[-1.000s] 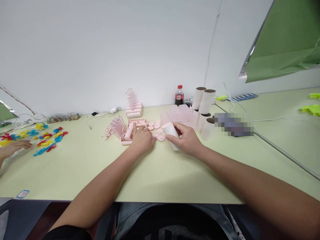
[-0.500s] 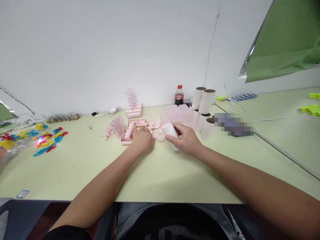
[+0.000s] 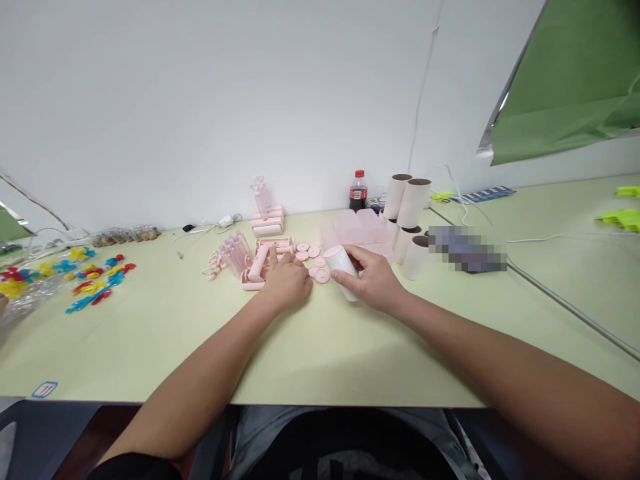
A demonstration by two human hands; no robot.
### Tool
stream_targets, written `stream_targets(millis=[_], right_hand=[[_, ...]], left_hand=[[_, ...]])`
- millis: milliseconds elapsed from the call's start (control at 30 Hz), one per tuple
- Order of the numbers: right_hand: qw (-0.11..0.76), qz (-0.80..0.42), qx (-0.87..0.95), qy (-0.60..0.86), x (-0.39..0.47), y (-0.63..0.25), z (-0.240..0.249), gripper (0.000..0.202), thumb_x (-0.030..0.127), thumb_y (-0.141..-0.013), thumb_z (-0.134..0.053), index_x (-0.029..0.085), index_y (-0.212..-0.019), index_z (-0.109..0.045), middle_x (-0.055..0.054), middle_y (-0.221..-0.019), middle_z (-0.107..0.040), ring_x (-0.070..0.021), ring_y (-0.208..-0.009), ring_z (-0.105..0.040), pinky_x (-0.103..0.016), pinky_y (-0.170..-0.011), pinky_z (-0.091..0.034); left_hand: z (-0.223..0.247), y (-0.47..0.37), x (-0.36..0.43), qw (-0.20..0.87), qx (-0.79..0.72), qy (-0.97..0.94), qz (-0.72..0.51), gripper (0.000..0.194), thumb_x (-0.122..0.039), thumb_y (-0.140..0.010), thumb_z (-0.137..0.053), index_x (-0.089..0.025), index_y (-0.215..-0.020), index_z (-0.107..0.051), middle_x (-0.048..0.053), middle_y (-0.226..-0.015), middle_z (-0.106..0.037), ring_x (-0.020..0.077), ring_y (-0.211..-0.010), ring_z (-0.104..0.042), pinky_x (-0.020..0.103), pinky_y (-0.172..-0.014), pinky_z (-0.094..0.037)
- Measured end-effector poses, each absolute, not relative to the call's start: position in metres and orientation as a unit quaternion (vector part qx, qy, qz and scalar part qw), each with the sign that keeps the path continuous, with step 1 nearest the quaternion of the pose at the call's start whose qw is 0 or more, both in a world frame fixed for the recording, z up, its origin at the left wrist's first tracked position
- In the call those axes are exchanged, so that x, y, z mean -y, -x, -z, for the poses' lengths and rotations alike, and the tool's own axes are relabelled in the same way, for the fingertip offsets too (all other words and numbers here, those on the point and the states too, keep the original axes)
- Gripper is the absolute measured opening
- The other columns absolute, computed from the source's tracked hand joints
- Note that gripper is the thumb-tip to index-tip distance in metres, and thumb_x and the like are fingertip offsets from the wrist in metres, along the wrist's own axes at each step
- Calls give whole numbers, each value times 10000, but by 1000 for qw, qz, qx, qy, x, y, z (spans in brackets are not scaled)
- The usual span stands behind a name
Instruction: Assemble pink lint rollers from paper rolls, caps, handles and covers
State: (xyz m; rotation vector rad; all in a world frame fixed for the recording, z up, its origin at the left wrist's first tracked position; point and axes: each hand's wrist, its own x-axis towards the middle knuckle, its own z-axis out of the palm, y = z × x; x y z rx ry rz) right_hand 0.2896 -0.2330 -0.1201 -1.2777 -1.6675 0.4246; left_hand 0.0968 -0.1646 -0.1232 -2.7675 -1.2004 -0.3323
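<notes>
In my right hand (image 3: 374, 277) is a white roll (image 3: 341, 272), held tilted above the table, thumb on the near side and fingers behind. Its upper end looks pale pink. My left hand (image 3: 289, 281) rests over a group of pink plastic roller holders (image 3: 258, 263), its fingers stretched out and partly hiding them. The index finger points up beside one upright pink piece. Between my hands lie several flat pink discs (image 3: 322, 275). Left of the holders stand clear-pink tubes (image 3: 235, 253), and pink loop-ended pieces (image 3: 214, 267) lie beside them.
Several white rolls with brown cores (image 3: 414, 203) are stacked at right, beside translucent pink cases (image 3: 357, 228). Behind stands a cola bottle (image 3: 358, 192). Finished-looking pink pieces (image 3: 268, 221) stand by the wall. Colourful plastic toys (image 3: 103, 280) lie at left; cables (image 3: 565, 303) cross the right.
My left hand has shifted slightly to the right over the pink parts. The right hand and its white roll stay nearly still. At far left, a light on the toys has gone off.
</notes>
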Motion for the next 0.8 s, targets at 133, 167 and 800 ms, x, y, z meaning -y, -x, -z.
stream_targets(millis=[133,167,800], right_hand=[[480,-172,682,524,233,-289,119,353,370,-779,-672,190,-1084,-670,-36,-885,-681,-183,-753,-574,-280,-636,-434],[479,-171,683,524,234,-289,119,351,368,-780,-672,190,-1082,-670,-34,-879,-680,-181,-748,-571,-279,-635,-433],[480,-163,685,523,234,-289,120,352,382,-789,-656,197,-1089,-669,-32,-868,-671,-182,-736,-558,-286,-630,-429]], left_hand=[[123,-97,165,43,380,918,107,215,-201,-823,-491,-203,-682,-653,72,-836,-699,293,-1009,-569,644,-1111,-152],[124,-97,164,46,379,918,108,202,-198,-824,-489,-205,-712,-657,71,-843,-696,287,-1002,-572,627,-1101,-189],[133,-102,158,60,411,899,138,222,-184,-873,-486,-191,-752,-672,113,-1012,-681,320,-1112,-538,616,-1116,-190]])
